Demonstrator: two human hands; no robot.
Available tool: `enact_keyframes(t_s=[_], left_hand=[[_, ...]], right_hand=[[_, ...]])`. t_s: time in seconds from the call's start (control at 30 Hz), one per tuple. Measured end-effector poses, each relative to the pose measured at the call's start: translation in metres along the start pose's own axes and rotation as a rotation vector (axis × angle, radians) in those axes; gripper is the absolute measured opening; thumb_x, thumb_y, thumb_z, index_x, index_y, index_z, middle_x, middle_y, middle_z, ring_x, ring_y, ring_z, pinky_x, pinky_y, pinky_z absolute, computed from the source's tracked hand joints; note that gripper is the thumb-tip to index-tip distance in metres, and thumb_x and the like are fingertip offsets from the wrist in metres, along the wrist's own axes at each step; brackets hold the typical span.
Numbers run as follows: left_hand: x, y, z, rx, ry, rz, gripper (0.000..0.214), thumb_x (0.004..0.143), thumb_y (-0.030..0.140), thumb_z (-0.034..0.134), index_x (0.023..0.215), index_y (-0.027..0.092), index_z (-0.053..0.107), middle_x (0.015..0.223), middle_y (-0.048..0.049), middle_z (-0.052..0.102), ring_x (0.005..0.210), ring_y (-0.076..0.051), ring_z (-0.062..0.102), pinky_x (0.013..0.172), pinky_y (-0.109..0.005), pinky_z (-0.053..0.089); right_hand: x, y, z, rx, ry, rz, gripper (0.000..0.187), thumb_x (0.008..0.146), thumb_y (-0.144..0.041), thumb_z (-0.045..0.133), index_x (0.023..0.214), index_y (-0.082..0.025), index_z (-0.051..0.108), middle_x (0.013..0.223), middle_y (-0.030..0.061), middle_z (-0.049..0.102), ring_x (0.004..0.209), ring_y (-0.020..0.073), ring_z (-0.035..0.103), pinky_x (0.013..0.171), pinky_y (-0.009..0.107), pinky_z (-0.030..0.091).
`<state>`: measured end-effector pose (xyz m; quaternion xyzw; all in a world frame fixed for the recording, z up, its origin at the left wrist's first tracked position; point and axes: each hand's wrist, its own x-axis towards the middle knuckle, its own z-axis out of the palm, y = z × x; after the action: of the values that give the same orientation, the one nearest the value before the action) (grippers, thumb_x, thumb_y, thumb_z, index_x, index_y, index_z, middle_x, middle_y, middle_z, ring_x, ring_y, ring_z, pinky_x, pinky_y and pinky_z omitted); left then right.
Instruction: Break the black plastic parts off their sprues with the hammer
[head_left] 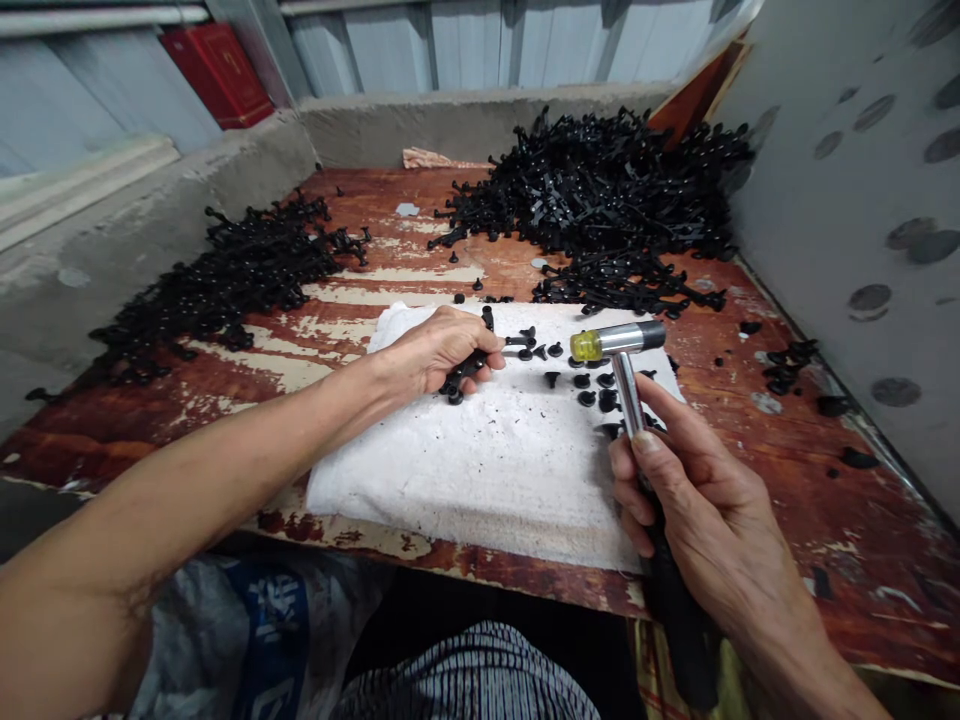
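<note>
My left hand (459,352) is closed around a few small black parts with knobbed ends (466,372), above a folded white towel (450,490). In my right hand (690,470) is a mallet (626,385) with a chrome neck, a black handle and a two-faced head. The yellow face of its head (587,346) points left and the black face right. Between the hands, several loose black mushroom-shaped pieces (582,381) lie on the towel. Fingers partly hide what the left hand grips.
A large heap of black parts (615,190) fills the back right of the worn red-brown table (810,480). A smaller pile (225,270) lies at the left. A low concrete ledge (375,130) runs behind, and a spotted panel (855,200) stands along the right edge.
</note>
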<state>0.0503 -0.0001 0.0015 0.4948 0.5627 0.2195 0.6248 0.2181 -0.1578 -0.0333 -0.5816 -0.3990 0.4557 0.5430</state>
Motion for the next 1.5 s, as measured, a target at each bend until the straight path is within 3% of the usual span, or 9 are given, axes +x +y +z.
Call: enact_keyframes(t_s=[0.37, 0.53, 0.67, 0.73, 0.9, 1.07, 1.23, 1.4, 1.5], left_hand=[[0.0, 0.004, -0.002, 0.095, 0.001, -0.016, 0.015, 0.065, 0.005, 0.056, 0.053, 0.014, 0.054, 0.049, -0.004, 0.057, 0.038, -0.01, 0.048, 0.033, -0.022, 0.033], [0.0, 0.007, 0.0, 0.105, 0.011, -0.034, 0.014, 0.066, 0.005, 0.056, 0.054, 0.013, 0.055, 0.049, -0.0037, 0.056, 0.036, -0.01, 0.047, 0.034, -0.022, 0.031], [-0.002, 0.009, 0.001, 0.111, 0.022, -0.055, 0.017, 0.069, 0.005, 0.055, 0.054, 0.013, 0.054, 0.047, -0.0023, 0.055, 0.035, -0.009, 0.046, 0.034, -0.022, 0.032], [-0.002, 0.009, 0.001, 0.103, 0.019, -0.06, 0.017, 0.069, 0.005, 0.055, 0.054, 0.014, 0.054, 0.047, -0.0018, 0.055, 0.036, -0.008, 0.046, 0.034, -0.022, 0.032], [-0.002, 0.008, -0.001, 0.116, -0.005, -0.072, 0.013, 0.068, 0.007, 0.055, 0.057, 0.013, 0.056, 0.044, -0.0014, 0.054, 0.037, -0.009, 0.046, 0.035, -0.022, 0.033], [0.0, 0.008, -0.003, 0.11, -0.024, -0.109, 0.013, 0.068, 0.006, 0.055, 0.057, 0.013, 0.054, 0.043, -0.0011, 0.053, 0.036, -0.009, 0.046, 0.036, -0.023, 0.032], [0.004, 0.006, -0.003, 0.098, -0.023, -0.118, 0.012, 0.07, 0.007, 0.055, 0.059, 0.012, 0.055, 0.047, -0.0012, 0.055, 0.037, -0.008, 0.046, 0.036, -0.023, 0.031], [0.004, 0.005, -0.002, 0.07, -0.031, -0.107, 0.013, 0.071, 0.006, 0.055, 0.06, 0.013, 0.053, 0.049, -0.0018, 0.056, 0.037, -0.009, 0.047, 0.037, -0.025, 0.031], [0.004, 0.004, -0.002, 0.069, -0.023, -0.105, 0.012, 0.07, 0.005, 0.056, 0.061, 0.013, 0.053, 0.049, -0.0019, 0.056, 0.037, -0.009, 0.047, 0.038, -0.025, 0.031]], right_hand=[[0.005, -0.002, -0.004, -0.184, -0.089, -0.013, 0.052, 0.088, -0.041, 0.053, 0.139, -0.029, 0.047, 0.065, -0.0036, 0.05, 0.041, 0.0092, 0.038, 0.031, 0.02, 0.031], [0.021, -0.022, -0.003, -0.536, -0.081, -0.344, 0.048, 0.088, -0.029, 0.049, 0.136, -0.026, 0.052, 0.071, 0.0031, 0.057, 0.055, 0.0149, 0.051, 0.046, 0.027, 0.045], [0.035, -0.035, 0.002, -0.766, -0.007, -0.622, 0.051, 0.09, -0.025, 0.043, 0.141, -0.019, 0.047, 0.093, 0.0127, 0.066, 0.071, 0.0213, 0.06, 0.064, 0.04, 0.051], [0.042, -0.032, 0.003, -0.866, -0.015, -0.669, 0.053, 0.089, -0.022, 0.04, 0.141, -0.015, 0.048, 0.093, 0.0147, 0.067, 0.067, 0.0211, 0.059, 0.064, 0.041, 0.05], [0.05, -0.028, -0.001, -1.062, -0.151, -0.649, 0.055, 0.083, -0.014, 0.041, 0.136, -0.018, 0.054, 0.071, 0.0052, 0.065, 0.047, 0.0145, 0.05, 0.052, 0.032, 0.046], [0.043, -0.045, -0.001, -0.982, 0.042, -0.838, 0.052, 0.091, -0.018, 0.04, 0.141, -0.01, 0.045, 0.106, 0.0149, 0.069, 0.064, 0.0162, 0.06, 0.064, 0.033, 0.052], [0.048, -0.039, -0.003, -1.298, -0.15, -0.702, 0.053, 0.085, -0.013, 0.036, 0.135, -0.011, 0.054, 0.071, 0.0078, 0.068, 0.044, 0.0151, 0.052, 0.047, 0.03, 0.047], [0.047, -0.042, -0.004, -1.117, -0.031, -0.822, 0.053, 0.09, -0.017, 0.036, 0.141, -0.009, 0.045, 0.079, 0.0099, 0.067, 0.058, 0.0177, 0.059, 0.053, 0.03, 0.05], [0.048, -0.042, -0.003, -1.248, -0.162, -0.751, 0.053, 0.085, -0.014, 0.036, 0.135, -0.008, 0.053, 0.067, 0.0065, 0.064, 0.046, 0.0157, 0.051, 0.044, 0.029, 0.044]])
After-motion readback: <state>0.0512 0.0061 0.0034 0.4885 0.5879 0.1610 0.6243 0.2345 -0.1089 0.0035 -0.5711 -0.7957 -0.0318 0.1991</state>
